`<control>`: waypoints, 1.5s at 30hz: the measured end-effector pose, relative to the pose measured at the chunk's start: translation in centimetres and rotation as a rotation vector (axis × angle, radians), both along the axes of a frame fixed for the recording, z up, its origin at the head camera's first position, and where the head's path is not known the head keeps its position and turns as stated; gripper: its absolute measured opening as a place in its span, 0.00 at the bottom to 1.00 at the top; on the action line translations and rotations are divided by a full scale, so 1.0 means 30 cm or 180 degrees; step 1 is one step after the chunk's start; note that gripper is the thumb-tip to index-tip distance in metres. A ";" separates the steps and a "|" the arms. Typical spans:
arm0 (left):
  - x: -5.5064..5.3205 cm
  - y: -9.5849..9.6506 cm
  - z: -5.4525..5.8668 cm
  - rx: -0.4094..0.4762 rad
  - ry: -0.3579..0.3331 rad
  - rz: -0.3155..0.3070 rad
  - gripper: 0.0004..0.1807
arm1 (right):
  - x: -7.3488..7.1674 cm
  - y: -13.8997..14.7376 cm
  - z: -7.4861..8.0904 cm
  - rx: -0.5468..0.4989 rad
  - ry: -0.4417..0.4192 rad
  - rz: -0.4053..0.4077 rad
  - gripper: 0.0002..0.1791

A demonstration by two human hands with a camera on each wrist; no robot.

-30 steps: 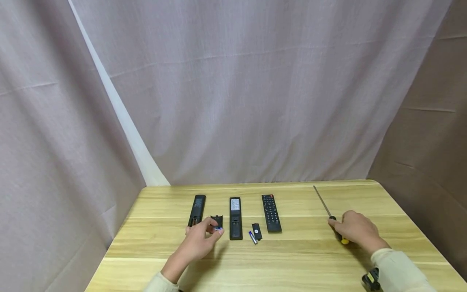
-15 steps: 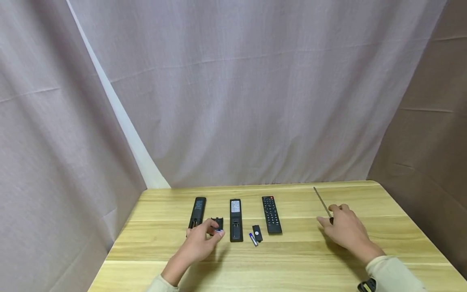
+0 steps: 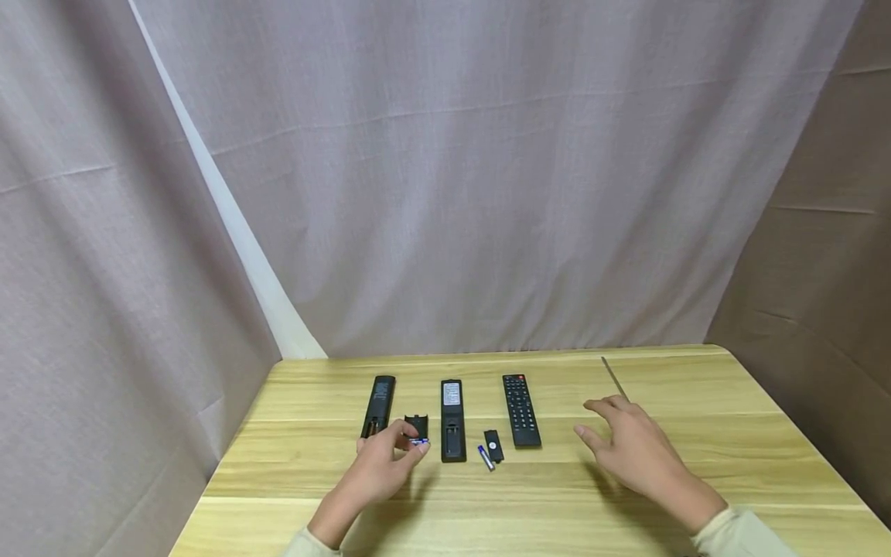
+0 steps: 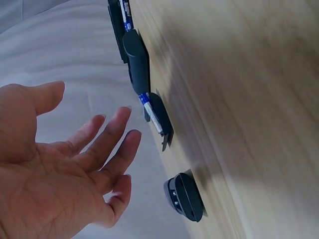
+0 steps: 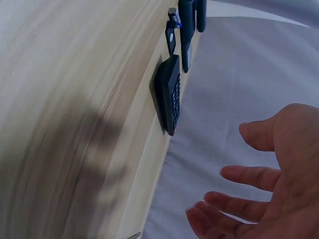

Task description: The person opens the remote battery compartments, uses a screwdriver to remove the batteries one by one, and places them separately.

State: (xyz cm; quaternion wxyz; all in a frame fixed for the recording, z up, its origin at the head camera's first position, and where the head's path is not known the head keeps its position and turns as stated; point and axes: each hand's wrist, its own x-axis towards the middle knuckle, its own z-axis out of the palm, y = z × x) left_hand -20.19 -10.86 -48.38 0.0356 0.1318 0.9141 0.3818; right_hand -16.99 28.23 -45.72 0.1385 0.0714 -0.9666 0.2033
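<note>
My left hand (image 3: pixel 381 464) hovers over the front of the left face-down remote control (image 3: pixel 380 394), fingers loosely bent. The left wrist view shows that palm (image 4: pixel 55 179) bare. Beyond its fingertips lie a black battery cover (image 3: pixel 418 423) and a blue-and-silver battery (image 3: pixel 421 441). To the right rests another remote (image 3: pixel 452 441), back up, its battery slot exposed. A second cover (image 3: pixel 493 442) and battery (image 3: pixel 486 459) lie beside it. My right hand (image 3: pixel 636 449) is above the table with spread fingers and holds nothing. A screwdriver's shaft (image 3: pixel 613 377) shows past it; its handle is hidden.
A third remote (image 3: pixel 521 410) lies buttons up between the right hand and the small parts. The wooden table (image 3: pixel 501 510) ends at a grey curtain (image 3: pixel 487 193) behind, with more curtain at both sides.
My right hand has let go of the screwdriver's handle and moved left, its fingers spreading. The screwdriver stays on the table. My left hand has hardly moved.
</note>
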 end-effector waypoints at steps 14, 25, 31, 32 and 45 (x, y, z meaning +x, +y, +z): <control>-0.002 0.003 0.007 0.0049 -0.0012 -0.0051 0.20 | 0.016 0.012 -0.015 -0.0019 0.0093 0.0044 0.28; -0.010 0.037 0.010 0.0008 0.0000 -0.0097 0.23 | 0.020 0.007 -0.022 -0.0042 0.0020 0.0034 0.27; -0.009 0.097 0.012 0.0037 -0.0039 -0.0191 0.24 | 0.023 0.003 -0.026 -0.0042 -0.0001 0.0042 0.27; -0.009 0.110 0.013 0.0020 -0.0031 -0.0208 0.24 | 0.023 0.004 -0.026 -0.0036 0.0008 0.0043 0.27; -0.065 0.341 -0.001 -0.0686 0.0604 -0.0546 0.23 | 0.025 0.018 -0.025 -0.0032 0.0059 0.0009 0.27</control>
